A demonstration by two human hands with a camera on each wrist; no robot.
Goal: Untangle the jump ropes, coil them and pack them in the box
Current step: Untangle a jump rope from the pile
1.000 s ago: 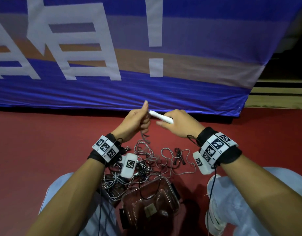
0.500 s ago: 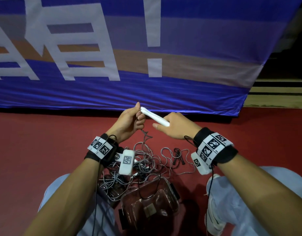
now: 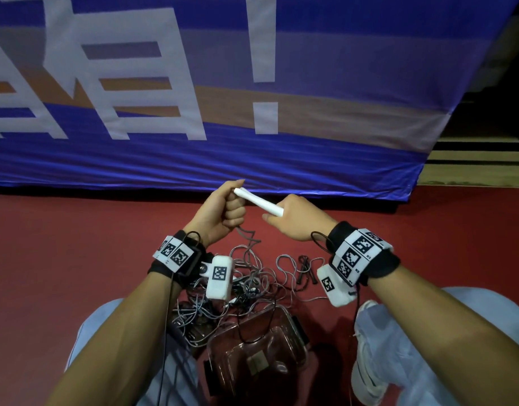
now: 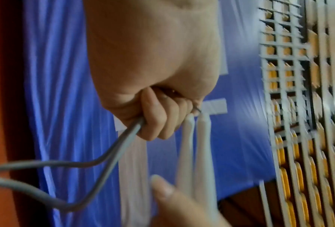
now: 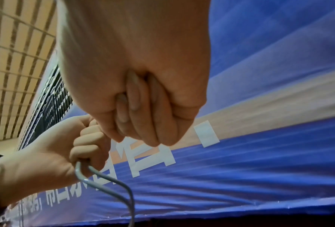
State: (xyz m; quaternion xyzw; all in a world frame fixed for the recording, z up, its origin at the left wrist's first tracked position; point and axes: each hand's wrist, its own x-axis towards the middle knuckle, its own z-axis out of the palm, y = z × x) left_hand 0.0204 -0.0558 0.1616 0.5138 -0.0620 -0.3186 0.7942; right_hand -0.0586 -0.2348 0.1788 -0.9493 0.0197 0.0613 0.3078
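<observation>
Two white jump-rope handles (image 3: pixel 259 202) (image 4: pixel 196 153) lie side by side, gripped in my right hand (image 3: pixel 293 219) (image 5: pixel 141 110). Just to their left my left hand (image 3: pixel 224 210) (image 4: pixel 158 116) is fisted round the grey rope (image 4: pixel 112 155) (image 5: pixel 104 182) where it leaves the handles' tips. Two grey strands hang from that fist down to a tangled heap of grey and dark ropes (image 3: pixel 252 279) on the red floor. A black-handled rope (image 3: pixel 306 269) lies in the heap's right part. A clear plastic box (image 3: pixel 293 344) sits between my knees, below the heap.
A blue banner (image 3: pixel 252 98) with white characters hangs straight ahead, its lower edge just beyond my hands. My legs in light trousers and a white shoe (image 3: pixel 369 356) flank the box. Red floor (image 3: pixel 62 244) stretches left and right.
Both hands have shifted a little left and up. The left hand has gone from a loose pinch at the handles' tips to a tight fist round the rope. The handles tilt more steeply.
</observation>
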